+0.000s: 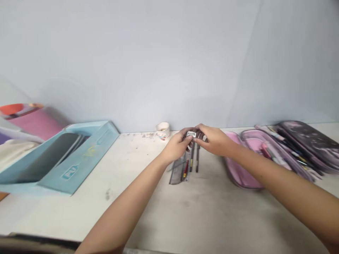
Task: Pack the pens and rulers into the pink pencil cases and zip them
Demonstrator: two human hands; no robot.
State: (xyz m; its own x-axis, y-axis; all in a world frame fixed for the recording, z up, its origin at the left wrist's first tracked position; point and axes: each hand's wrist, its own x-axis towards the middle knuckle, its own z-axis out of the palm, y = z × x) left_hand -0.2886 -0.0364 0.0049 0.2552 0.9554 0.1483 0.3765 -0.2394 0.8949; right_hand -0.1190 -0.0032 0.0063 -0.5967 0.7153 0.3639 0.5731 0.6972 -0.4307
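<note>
- White with a dark printed band, the small block [191,134] is pinched between both hands, just above the worktop [148,197] near the back wall; blur hides finer detail.
- The left hand [178,144] closes its fingertips on the block's left end.
- The right hand [214,140] grips its right end from above.
- Directly below lie dark pens [194,158] beside a clear ruler [178,173].
- An open pink pencil case [239,169] lies just to the right, a light blue box [79,165] well to the left, and a white cup [162,130] by the wall.
</note>
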